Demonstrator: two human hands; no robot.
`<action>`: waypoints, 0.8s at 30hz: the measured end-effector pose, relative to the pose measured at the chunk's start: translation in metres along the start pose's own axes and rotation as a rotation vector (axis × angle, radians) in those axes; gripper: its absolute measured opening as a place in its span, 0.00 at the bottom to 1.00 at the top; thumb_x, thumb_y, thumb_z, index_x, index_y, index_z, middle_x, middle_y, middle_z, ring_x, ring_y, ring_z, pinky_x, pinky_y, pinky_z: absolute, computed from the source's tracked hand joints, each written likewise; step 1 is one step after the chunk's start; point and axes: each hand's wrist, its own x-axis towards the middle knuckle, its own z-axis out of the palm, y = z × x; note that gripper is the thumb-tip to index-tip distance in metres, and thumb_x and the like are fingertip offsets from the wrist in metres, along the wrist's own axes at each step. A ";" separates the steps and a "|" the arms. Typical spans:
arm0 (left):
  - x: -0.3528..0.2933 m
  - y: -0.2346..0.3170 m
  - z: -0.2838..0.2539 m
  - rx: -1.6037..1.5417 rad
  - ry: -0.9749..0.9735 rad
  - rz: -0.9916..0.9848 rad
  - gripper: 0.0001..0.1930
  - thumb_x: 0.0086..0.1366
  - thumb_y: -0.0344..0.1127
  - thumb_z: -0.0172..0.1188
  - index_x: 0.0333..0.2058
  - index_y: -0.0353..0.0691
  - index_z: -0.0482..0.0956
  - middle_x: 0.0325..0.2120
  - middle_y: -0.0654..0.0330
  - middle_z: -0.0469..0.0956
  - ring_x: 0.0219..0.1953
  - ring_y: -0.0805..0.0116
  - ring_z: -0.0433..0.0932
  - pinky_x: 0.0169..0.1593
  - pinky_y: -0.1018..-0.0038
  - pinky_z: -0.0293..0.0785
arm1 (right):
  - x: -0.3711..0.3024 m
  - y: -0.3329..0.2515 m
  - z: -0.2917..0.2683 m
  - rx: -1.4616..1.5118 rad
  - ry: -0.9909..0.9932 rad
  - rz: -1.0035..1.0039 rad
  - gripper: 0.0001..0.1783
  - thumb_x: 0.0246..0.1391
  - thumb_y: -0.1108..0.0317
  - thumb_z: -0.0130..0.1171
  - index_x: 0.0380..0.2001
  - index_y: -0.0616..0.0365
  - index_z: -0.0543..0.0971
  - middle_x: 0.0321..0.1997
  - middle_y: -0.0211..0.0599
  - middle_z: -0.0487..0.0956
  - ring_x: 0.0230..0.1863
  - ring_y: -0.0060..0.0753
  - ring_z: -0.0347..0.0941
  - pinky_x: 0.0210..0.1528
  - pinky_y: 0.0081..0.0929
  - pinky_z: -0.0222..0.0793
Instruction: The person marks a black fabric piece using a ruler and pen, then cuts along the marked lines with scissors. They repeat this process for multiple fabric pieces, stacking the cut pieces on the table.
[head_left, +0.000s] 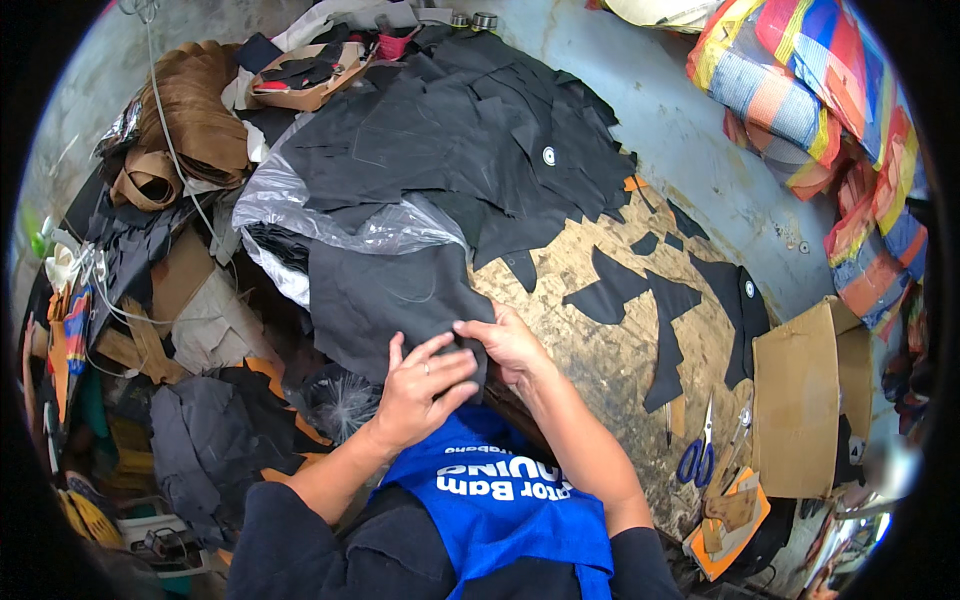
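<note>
A black sheet of fabric or leather (375, 290), with faint curved lines drawn on it, hangs over the table's near edge in front of me. My right hand (508, 348) pinches its right edge, thumb on top and fingers underneath. My left hand (425, 388), a ring on one finger, lies over the sheet's lower part with fingers spread and slightly blurred. Behind the sheet, clear plastic (410, 225) sticks out from under a large heap of black sheets (440, 130). Black cut-out pieces (605, 288) lie to the right of my hands.
Blue-handled scissors (697, 450) rest on the worn wooden table (560, 350), beside a cardboard box (797, 400). A brown roll of material (200, 110) and a carton of tools (312, 78) stand at the far left. Black scraps (215, 450) are piled at lower left.
</note>
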 end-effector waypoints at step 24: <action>0.073 -0.035 -0.010 -1.595 -0.191 -0.604 0.22 0.64 0.33 0.56 0.53 0.27 0.66 0.49 0.48 0.73 0.49 0.56 0.75 0.51 0.59 0.73 | -0.182 -0.095 -0.132 -0.390 0.237 -0.311 0.35 0.43 0.81 0.56 0.59 0.67 0.63 0.55 0.37 0.72 0.54 0.26 0.67 0.59 0.26 0.60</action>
